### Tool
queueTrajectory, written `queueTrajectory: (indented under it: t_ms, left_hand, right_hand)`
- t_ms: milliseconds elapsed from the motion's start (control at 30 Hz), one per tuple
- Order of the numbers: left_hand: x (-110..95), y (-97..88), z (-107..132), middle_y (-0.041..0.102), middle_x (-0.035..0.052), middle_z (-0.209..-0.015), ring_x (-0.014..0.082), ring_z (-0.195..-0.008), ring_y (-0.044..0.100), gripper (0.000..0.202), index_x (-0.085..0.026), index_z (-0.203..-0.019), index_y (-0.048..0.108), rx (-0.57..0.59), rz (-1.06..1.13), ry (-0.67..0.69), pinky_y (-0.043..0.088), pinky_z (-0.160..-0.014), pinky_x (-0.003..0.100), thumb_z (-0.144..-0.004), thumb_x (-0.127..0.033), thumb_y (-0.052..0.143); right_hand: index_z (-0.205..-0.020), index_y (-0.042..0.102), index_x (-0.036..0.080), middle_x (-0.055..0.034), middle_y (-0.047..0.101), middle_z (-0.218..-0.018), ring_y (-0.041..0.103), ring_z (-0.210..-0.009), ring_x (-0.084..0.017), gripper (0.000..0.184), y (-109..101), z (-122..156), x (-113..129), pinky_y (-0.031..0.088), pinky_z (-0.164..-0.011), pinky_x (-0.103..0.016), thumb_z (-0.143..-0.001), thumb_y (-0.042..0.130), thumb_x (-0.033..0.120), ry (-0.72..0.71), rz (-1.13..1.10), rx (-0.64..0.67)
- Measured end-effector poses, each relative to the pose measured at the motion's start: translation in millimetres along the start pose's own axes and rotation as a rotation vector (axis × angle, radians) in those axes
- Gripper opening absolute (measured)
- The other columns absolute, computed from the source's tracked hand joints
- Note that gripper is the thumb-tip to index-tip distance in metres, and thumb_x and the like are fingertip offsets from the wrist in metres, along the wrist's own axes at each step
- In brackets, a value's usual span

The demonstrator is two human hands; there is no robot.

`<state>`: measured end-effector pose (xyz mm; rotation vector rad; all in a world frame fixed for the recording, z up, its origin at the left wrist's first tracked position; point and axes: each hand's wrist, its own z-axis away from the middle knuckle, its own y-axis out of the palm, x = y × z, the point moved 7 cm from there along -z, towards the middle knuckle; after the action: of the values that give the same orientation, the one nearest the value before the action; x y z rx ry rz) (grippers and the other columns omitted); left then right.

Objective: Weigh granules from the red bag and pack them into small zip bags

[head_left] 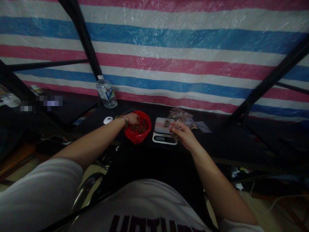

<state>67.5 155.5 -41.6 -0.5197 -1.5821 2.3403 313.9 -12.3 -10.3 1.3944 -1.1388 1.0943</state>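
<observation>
A red plastic bag (136, 137) stands wide at the mouth on the black table, with small brown pieces (142, 128) inside. My left hand (133, 119), a beaded bracelet at its wrist, reaches over the rim into it; the fingers are curled and whatever they pinch is hidden. To the right lies a white digital scale (158, 129) with a lit display. On its plate sits a small metallic-looking object (167, 122), whose kind I cannot make out. Beside the plate, my right hand (184, 133) pinches a small clear plastic bag (179, 124).
Several filled clear bags (180, 113) lie in a pile behind the scale, with a flat clear bag (203, 127) to their right. A clear plastic bottle (106, 92) stands at the back left. Near my left wrist is a round white object (108, 120). Black frame posts (88, 45) flank the table.
</observation>
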Motion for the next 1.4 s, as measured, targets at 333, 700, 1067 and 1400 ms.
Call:
queueTrajectory:
  t_ms: [333, 700, 1067, 1400]
  left_hand:
    - [-1.1, -0.1, 5.9, 0.069, 0.0024, -0.073, 0.0136, -0.065, 0.06, 0.027, -0.016, -0.084, 0.071, 0.049, 0.016, 0.004, 0.044, -0.063, 0.019, -0.061, -0.018, 0.058]
    - [3.6, -16.3, 10.4, 0.07, 0.0025, -0.076, 0.0127, -0.064, 0.061, 0.027, -0.015, -0.087, 0.07, 0.015, 0.064, -0.014, 0.043, -0.059, 0.018, -0.063, -0.02, 0.057]
    - [-137.5, -72.6, 5.3, 0.073, 0.0016, -0.084, 0.0126, -0.071, 0.063, 0.029, -0.016, -0.092, 0.071, -0.145, 0.072, 0.343, 0.043, -0.061, 0.018, -0.069, -0.025, 0.057]
    - [-201.7, -60.5, -26.7, 0.073, 0.0034, -0.09, 0.0152, -0.079, 0.063, 0.024, -0.017, -0.09, 0.073, -0.269, -0.139, 0.433, 0.043, -0.068, 0.02, -0.069, -0.02, 0.062]
  right_hand:
    - [-0.099, 0.065, 0.022, 0.0003, 0.062, -0.078, 0.059, -0.073, -0.014, 0.037, -0.9, -0.9, -3.3, 0.049, -0.064, -0.026, -0.069, 0.077, 0.04, -0.001, 0.01, 0.027]
    - [-0.098, 0.065, 0.022, 0.0005, 0.062, -0.077, 0.056, -0.064, -0.013, 0.038, -7.3, -1.2, 1.1, 0.047, -0.059, -0.026, -0.068, 0.078, 0.042, 0.01, 0.018, -0.003]
    - [-0.096, 0.066, 0.023, 0.0001, 0.063, -0.079, 0.058, -0.07, -0.014, 0.037, -15.4, 0.2, 13.2, 0.048, -0.06, -0.026, -0.068, 0.078, 0.043, -0.03, -0.007, -0.038]
    - [-0.096, 0.065, 0.023, -0.0004, 0.063, -0.078, 0.059, -0.07, -0.015, 0.039, -20.7, 2.1, 25.8, 0.05, -0.06, -0.026, -0.065, 0.079, 0.042, -0.066, -0.059, -0.048]
